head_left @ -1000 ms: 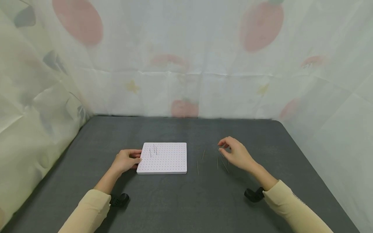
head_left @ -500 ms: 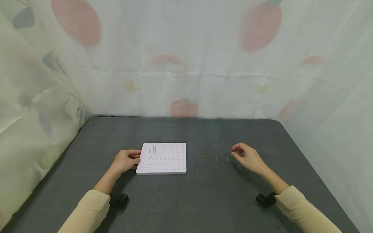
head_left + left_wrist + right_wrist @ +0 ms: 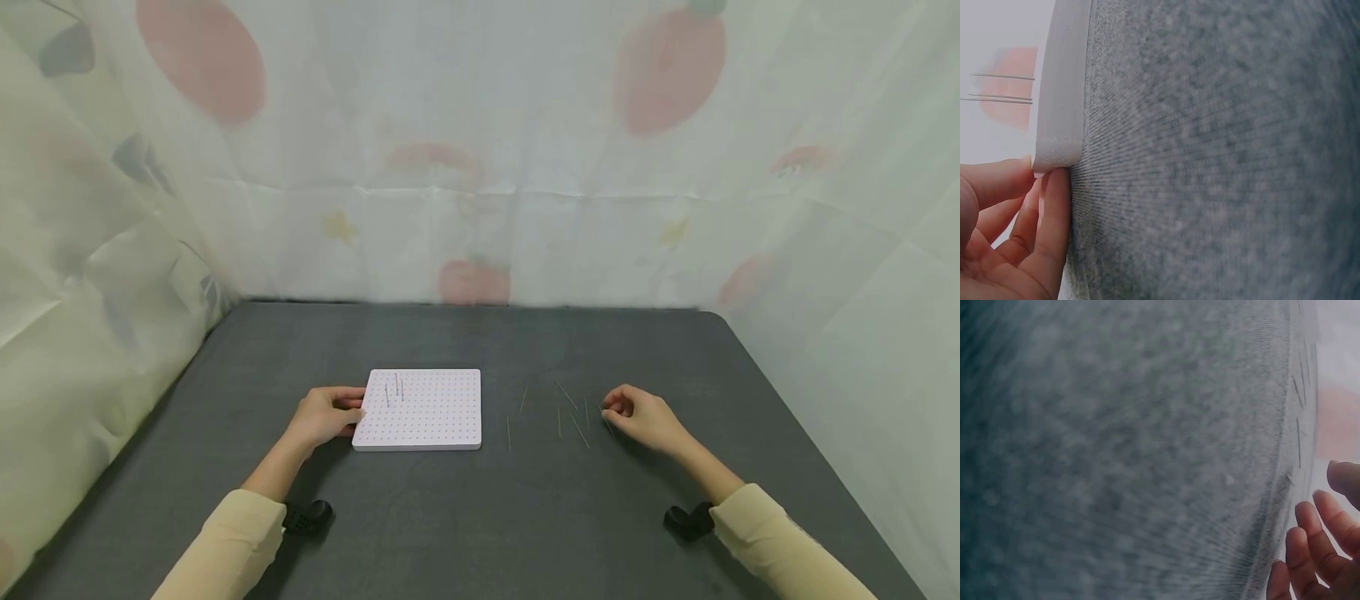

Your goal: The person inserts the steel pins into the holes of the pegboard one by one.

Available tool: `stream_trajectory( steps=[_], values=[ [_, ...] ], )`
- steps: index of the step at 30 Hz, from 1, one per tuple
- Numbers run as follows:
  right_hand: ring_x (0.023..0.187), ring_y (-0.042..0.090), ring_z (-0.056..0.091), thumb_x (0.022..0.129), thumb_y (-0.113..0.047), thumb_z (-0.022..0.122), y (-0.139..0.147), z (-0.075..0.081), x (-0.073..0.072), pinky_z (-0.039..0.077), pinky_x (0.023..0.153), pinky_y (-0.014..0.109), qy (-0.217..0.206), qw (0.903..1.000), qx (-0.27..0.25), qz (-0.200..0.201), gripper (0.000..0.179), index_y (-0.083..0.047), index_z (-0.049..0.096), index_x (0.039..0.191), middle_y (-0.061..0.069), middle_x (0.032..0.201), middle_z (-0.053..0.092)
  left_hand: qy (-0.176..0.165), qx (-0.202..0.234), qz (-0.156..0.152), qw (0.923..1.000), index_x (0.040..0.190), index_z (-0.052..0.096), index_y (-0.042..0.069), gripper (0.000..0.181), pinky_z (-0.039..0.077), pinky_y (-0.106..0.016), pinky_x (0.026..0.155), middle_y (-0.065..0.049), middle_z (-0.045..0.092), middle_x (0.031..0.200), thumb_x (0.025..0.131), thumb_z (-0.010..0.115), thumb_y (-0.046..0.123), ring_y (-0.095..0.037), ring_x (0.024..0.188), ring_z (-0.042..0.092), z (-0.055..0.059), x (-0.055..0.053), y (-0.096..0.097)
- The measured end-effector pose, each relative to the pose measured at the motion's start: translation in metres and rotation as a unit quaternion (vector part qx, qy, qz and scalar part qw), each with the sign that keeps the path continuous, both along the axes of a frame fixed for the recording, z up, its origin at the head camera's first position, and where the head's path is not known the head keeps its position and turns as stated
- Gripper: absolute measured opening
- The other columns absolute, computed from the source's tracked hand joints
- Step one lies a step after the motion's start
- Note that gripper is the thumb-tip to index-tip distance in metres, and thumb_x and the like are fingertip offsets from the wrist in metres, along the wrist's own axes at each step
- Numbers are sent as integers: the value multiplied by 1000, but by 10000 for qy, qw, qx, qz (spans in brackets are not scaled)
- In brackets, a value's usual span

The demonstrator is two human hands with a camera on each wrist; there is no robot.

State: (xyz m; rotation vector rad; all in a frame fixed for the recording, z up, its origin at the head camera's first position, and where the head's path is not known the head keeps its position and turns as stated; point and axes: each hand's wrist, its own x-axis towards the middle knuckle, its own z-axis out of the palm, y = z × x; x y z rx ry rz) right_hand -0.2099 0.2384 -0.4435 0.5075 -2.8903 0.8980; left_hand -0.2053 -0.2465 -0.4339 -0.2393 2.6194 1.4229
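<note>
A white pegboard (image 3: 435,421) with a grid of small holes lies flat on the table. Three thin metal pins (image 3: 402,391) stand upright near its back left corner. My left hand (image 3: 322,414) pinches the board's left edge, thumb on the upper rim and fingers against the side, as the left wrist view shows. To the right, my right hand (image 3: 647,418) is low over the table with thumb and fingers apart and bent. Its fingertips are right by a loose pin (image 3: 609,428), partly hidden by the hand. In the right wrist view, nothing shows between the fingers.
Several more loose pins (image 3: 580,432) lie scattered between the board and my right hand, pointing different ways. The dark grey table (image 3: 465,525) is bordered by a patterned curtain (image 3: 555,250) behind and at both sides. A black wrist device (image 3: 688,523) sits at each cuff.
My right hand has moved right, off the middle of the loose pins, then slightly nearer to me beside the rightmost pin. My left hand and the board stay in place.
</note>
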Motion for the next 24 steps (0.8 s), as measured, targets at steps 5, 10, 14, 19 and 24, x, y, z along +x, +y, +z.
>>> stream_trajectory(
  steps=[5,10,14,19,24],
  values=[
    [66,6,49,84,-18,66,0,-3,1,41,58,24,-144,9999,63,-8,14,-9,62,94,-4,78,56,27,-59,20,10000,124,55,-1,42,56,-31,65,-19,60,108,83,64,5,-16,77,63,-2,0,0],
    [67,7,49,83,-17,67,-1,-3,0,42,59,25,-91,9998,159,85,15,-8,63,94,-3,79,55,14,-71,38,10000,124,55,-1,42,56,-31,64,-18,60,108,83,63,4,-16,76,64,-2,0,0],
    [69,9,47,82,-17,69,-3,-3,0,42,61,27,-59,9995,268,131,15,-9,63,93,-1,80,54,26,-88,22,10000,124,55,-1,42,56,-31,64,-19,60,108,83,63,4,-16,77,64,-2,0,0],
    [70,11,45,81,-17,70,-4,-2,0,39,62,28,-85,9991,358,188,16,-10,62,93,0,81,52,36,-98,14,9999,124,55,-1,42,56,-31,64,-19,61,108,84,63,4,-16,77,63,-1,0,0],
    [71,12,44,81,-14,70,-4,-2,-1,39,61,29,-64,9989,355,295,16,-10,61,94,1,81,51,10,-123,8,9999,124,55,-1,42,56,-31,64,-18,61,107,84,63,5,-16,77,63,-1,0,0]
  ],
)
